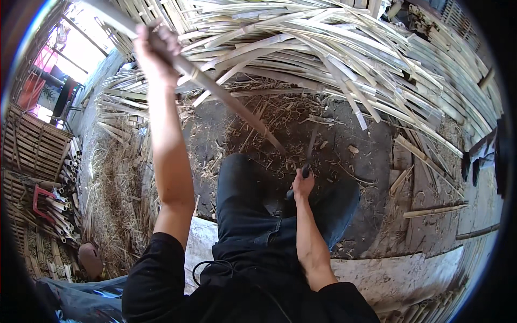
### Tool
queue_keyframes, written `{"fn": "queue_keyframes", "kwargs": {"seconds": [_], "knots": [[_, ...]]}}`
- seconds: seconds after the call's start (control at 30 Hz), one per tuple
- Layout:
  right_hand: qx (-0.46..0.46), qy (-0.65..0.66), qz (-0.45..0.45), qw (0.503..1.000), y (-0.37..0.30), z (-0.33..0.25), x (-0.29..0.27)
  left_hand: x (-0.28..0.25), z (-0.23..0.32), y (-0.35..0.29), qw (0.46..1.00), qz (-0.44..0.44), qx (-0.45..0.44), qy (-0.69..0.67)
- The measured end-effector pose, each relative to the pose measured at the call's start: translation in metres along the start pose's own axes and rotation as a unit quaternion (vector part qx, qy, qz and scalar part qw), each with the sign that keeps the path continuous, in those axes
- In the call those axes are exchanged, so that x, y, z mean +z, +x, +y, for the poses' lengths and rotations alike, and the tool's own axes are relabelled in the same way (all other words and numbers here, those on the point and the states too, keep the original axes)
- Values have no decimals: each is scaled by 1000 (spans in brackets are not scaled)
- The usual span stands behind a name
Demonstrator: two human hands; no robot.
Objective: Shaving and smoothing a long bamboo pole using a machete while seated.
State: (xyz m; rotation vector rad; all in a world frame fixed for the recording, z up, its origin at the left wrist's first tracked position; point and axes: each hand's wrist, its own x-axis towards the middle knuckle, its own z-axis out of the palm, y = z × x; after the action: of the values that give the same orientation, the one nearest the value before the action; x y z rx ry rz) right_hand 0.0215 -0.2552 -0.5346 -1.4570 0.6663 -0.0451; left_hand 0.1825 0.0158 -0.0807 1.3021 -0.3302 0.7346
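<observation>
My left hand (156, 56), its arm stretched out to the upper left, is closed around a long bamboo pole (231, 100). The pole slants from the upper left edge down toward the middle, its lower end above the littered floor in front of my knees. In my right hand (303, 185), near my right knee, I grip a knife (312, 144) by its dark handle. The narrow blade points away from me, a little right of the pole's lower end and apart from it.
Split bamboo strips (301, 51) are heaped across the far side. Shavings (253, 126) litter the dark floor ahead of me. At the left lie cut bamboo tubes (70, 175) and a red-framed tool (39, 204). A loose bamboo piece (435, 211) lies at the right.
</observation>
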Motion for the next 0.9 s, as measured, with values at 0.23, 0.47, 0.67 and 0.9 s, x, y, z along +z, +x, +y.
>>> {"fn": "queue_keyframes", "kwargs": {"seconds": [0.23, 0.47, 0.67, 0.9], "knots": [[-167, -14, -85, 982, -70, -124, -9, 15, 51, -52, 989, 137, 14, 53], [-243, -186, -138, 942, -130, -95, -9, 45, 58, -78, 992, 118, 44, 27], [-136, -187, -200, 952, -139, -96, -17, 19, 61, -87, 996, 66, 50, -14], [-181, -209, -168, 946, -123, -89, 14, 2, 60, -81, 998, 29, 26, -45]]}}
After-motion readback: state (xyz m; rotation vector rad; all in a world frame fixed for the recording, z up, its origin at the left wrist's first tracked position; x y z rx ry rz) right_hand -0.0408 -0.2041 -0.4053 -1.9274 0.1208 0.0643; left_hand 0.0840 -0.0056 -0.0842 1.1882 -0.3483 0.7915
